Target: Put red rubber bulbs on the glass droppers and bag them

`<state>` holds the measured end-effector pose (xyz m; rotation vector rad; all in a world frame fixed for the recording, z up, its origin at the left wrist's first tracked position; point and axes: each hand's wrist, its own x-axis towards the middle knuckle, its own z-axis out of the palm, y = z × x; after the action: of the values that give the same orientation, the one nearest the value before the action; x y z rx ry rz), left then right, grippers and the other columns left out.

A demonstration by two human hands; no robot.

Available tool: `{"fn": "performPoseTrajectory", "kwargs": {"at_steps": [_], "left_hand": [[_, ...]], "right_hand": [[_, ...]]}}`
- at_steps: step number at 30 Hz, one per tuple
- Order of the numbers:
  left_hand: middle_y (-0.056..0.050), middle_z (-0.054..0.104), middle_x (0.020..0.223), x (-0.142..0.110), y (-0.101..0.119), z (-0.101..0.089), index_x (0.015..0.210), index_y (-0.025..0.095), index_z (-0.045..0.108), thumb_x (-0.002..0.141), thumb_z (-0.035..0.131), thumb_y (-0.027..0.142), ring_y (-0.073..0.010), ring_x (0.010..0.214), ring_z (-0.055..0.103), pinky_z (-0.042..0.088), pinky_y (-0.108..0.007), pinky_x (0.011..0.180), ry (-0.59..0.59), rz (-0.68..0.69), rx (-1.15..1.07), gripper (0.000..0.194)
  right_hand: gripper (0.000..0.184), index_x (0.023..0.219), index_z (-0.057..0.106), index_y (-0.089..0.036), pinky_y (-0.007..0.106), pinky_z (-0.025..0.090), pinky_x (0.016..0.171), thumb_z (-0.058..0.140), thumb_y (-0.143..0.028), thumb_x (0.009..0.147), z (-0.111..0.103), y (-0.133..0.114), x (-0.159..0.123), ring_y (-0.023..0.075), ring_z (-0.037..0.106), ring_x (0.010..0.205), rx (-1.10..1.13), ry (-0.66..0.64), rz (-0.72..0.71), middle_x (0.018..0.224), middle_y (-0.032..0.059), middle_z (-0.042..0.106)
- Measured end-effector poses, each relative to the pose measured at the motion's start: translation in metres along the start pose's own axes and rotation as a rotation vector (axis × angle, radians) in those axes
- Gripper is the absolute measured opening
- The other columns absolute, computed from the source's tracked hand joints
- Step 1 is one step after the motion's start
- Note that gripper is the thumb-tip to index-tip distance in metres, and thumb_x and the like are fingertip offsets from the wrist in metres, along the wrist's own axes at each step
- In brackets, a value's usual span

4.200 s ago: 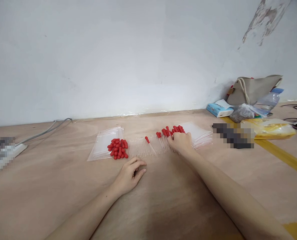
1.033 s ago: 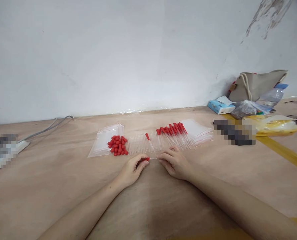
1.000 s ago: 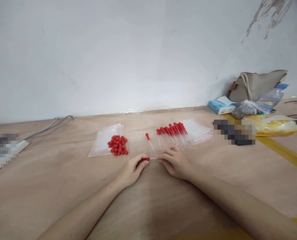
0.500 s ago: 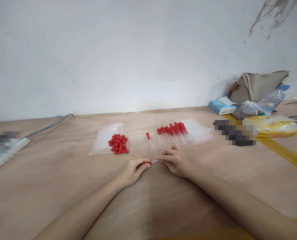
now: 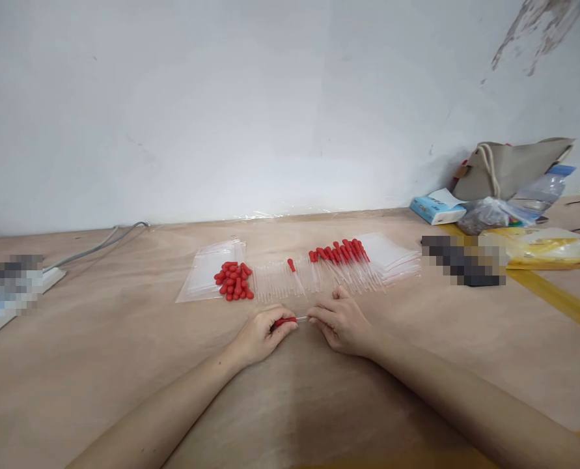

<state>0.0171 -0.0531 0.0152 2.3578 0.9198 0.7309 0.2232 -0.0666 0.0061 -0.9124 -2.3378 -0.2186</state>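
Taking the pile of loose red bulbs point(image 5: 234, 281) as the landmark, the red bulb point(image 5: 286, 321) with its clear tube point(image 5: 302, 319) sits to the right of that pile and nearer to the person, low over the surface point(image 5: 250, 404). The left hand point(image 5: 263, 332) has its grip closed on the bulb, thumb against fingers; the right hand point(image 5: 341, 322) pinches the tube at the opposite side. Neither hand is the nearer, since each has contact at its own end. From the left grip, the tube leads off rightward; from the right grip, the bulb lies leftward. Bulb and tube share one long axis, running crosswise in front of the person, close to level in the view, with the bulb end toward the left and the thin part toward the right. The tube's far tip is hidden in the right hand, and how deep it sits in the bulb cannot be told. Just right of the pile, a row of bare tubes point(image 5: 273, 283) lies with the tubes pointing roughly toward the person; farther right of it, capped droppers point(image 5: 341, 251) lie slanted, bulbs toward the wall.
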Motion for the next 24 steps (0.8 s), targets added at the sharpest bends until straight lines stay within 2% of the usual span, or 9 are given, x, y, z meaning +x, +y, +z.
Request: {"fn": "performPoseTrajectory", "kwargs": {"at_steps": [9,12,17,19,21,24], "left_hand": [[-0.001,0.056,0.071,0.001,0.001,-0.001,0.079,0.016,0.057,0.086,0.043,0.029,-0.0112,0.065,0.049,0.039,-0.022,0.061,-0.003,0.045,0.032,0.02],[-0.001,0.055,0.07,0.002,0.001,-0.001,0.08,0.015,0.058,0.085,0.044,0.029,-0.0111,0.063,0.048,0.039,-0.022,0.059,0.029,0.038,0.031,0.02],[-0.002,0.057,0.076,0.005,-0.001,0.0,0.086,0.016,0.06,0.084,0.046,0.028,-0.0118,0.068,0.051,0.041,-0.023,0.063,0.098,-0.01,0.021,0.018],[-0.002,0.058,0.081,0.005,-0.004,0.001,0.096,0.018,0.058,0.083,0.048,0.027,-0.0116,0.069,0.052,0.042,-0.023,0.065,0.135,-0.046,0.008,0.019],[-0.002,0.057,0.086,0.005,-0.007,0.002,0.11,0.02,0.05,0.083,0.049,0.027,-0.0103,0.066,0.051,0.043,-0.023,0.063,0.161,-0.103,-0.017,0.029],[-0.001,0.055,0.086,0.003,-0.011,0.003,0.113,0.019,0.046,0.082,0.049,0.026,-0.0091,0.061,0.048,0.043,-0.022,0.059,0.126,-0.136,-0.024,0.032]], "right_hand": [[0.02,0.079,0.058,-0.016,0.03,0.02,0.065,0.039,-0.017,0.082,0.004,-0.004,0.004,0.0105,0.043,0.056,0.049,-0.111,0.072,0.066,0.0015,0.058],[0.021,0.078,0.058,-0.016,0.029,0.02,0.064,0.038,-0.018,0.084,0.002,-0.004,0.009,0.0106,0.045,0.057,0.068,-0.147,0.104,0.066,0.0013,0.058],[0.018,0.082,0.06,-0.019,0.03,0.022,0.067,0.042,-0.02,0.083,-0.01,-0.002,0.016,0.0139,0.048,0.069,-0.047,-0.196,0.075,0.074,0.0031,0.06],[0.017,0.083,0.061,-0.019,0.031,0.023,0.068,0.044,-0.018,0.081,-0.015,0.002,0.015,0.0159,0.049,0.075,-0.099,-0.214,0.064,0.077,0.0047,0.061],[0.018,0.082,0.063,-0.019,0.031,0.025,0.069,0.045,-0.018,0.08,-0.022,0.013,0.013,0.0167,0.051,0.077,-0.117,-0.204,0.154,0.079,0.0053,0.062],[0.019,0.077,0.064,-0.02,0.028,0.031,0.068,0.046,-0.023,0.079,-0.034,0.041,0.01,0.0155,0.055,0.075,-0.049,-0.139,0.493,0.077,0.0026,0.065]]}}
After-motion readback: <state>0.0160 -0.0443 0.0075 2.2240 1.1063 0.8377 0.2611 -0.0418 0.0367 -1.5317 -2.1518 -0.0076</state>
